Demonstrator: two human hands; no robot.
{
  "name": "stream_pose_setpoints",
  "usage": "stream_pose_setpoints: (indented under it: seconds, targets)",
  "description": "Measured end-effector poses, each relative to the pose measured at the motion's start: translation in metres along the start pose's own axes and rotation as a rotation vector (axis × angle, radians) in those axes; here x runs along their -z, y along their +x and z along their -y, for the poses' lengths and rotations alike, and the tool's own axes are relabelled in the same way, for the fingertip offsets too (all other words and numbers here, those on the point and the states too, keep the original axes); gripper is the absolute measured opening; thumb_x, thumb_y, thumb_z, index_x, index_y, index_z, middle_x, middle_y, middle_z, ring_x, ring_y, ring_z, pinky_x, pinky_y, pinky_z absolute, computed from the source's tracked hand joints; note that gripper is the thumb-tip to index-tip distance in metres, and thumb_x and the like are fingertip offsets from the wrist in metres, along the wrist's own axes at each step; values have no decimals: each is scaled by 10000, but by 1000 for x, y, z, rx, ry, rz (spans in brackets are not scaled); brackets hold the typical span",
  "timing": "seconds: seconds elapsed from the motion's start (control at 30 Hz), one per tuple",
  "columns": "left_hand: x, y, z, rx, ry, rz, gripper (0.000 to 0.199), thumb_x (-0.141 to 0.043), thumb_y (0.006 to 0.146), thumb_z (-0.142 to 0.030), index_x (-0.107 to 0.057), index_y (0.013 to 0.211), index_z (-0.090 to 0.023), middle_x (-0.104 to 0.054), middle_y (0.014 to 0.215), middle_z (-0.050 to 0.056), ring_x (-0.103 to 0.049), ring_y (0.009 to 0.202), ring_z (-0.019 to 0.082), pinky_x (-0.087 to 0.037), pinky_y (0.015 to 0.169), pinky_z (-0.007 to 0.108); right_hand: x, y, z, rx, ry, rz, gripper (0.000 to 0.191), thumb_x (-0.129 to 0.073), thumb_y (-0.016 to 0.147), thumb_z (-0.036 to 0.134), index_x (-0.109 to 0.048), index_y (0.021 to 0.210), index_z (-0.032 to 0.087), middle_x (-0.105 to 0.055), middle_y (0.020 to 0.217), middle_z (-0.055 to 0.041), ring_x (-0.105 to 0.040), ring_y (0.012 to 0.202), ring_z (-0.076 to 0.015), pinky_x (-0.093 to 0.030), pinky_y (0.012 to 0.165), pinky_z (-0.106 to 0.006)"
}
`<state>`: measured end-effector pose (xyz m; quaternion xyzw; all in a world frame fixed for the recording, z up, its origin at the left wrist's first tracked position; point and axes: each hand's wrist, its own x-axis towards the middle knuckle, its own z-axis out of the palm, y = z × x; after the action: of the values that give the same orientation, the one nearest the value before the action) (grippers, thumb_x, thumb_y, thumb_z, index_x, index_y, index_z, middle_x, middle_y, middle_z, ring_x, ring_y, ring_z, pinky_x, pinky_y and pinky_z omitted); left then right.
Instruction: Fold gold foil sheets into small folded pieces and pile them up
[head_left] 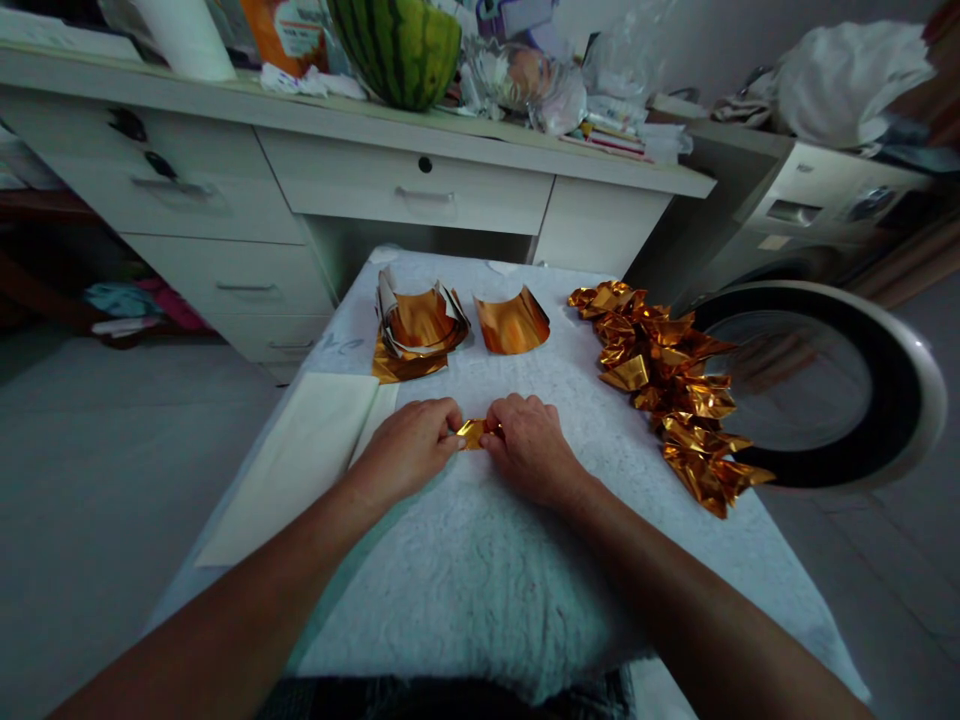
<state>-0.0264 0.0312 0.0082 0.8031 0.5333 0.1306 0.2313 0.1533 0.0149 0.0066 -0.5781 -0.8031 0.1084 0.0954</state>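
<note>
A small folded piece of gold foil paper lies low over the cloth-covered table, between my two hands. My left hand pinches its left end with thumb and fingers. At the right end, my right hand grips it with curled fingers. Beyond the hands rests a single curved gold foil sheet. To its left sits a stack of curled gold foil sheets. Crumpled-looking folded gold foil pieces are heaped along the table's right side.
A white paper sheet lies by the table's left edge. Behind stands a white counter with drawers, holding a watermelon and plastic bags. A washing machine's open round door hangs close to the table's right side.
</note>
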Motion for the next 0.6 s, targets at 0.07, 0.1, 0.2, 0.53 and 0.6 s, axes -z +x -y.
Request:
stream_pose_setpoints:
  seconds: [0.07,0.1,0.2,0.53,0.6]
  targets:
    - [1,1,1,-7,-19,13,77,-532,794,-147,-579,799,-208,-615,714,-11,-586,738,176,-371,616,270,-1,-1,0,4,-9,-11,99,-576,903,295,-592,941,205,-617,983,-60,-509,934,-235,-330,784,-364]
    - [0,0,2,-14,-28,13,82,-525,791,-142,-573,792,-209,-616,729,-9,-588,752,177,-385,633,272,-1,-2,0,8,-20,-19,102,-570,905,294,-592,946,203,-610,993,-65,-503,935,-236,-333,787,-366]
    - [-2,-3,4,-47,-62,-53,117,-514,790,-130,-553,860,-215,-617,863,9,-595,838,185,-438,730,298,-2,-3,1,28,-62,-50,107,-551,906,286,-588,954,199,-584,1039,-84,-482,949,-244,-343,803,-377]
    - [-4,-10,0,-171,39,-21,153,-466,870,-123,-588,853,-214,-562,926,23,-580,921,195,-448,806,315,-5,-5,0,95,-34,-90,265,-494,890,224,-548,1139,151,-554,1232,-130,-454,1109,-274,-340,973,-425]
    - [-5,-11,-1,-173,53,-32,81,-525,892,-215,-606,895,-219,-573,933,21,-579,929,204,-450,803,318,-6,-5,0,106,-22,-88,398,-486,894,227,-492,1281,133,-517,1333,-145,-420,1208,-286,-300,1040,-448]
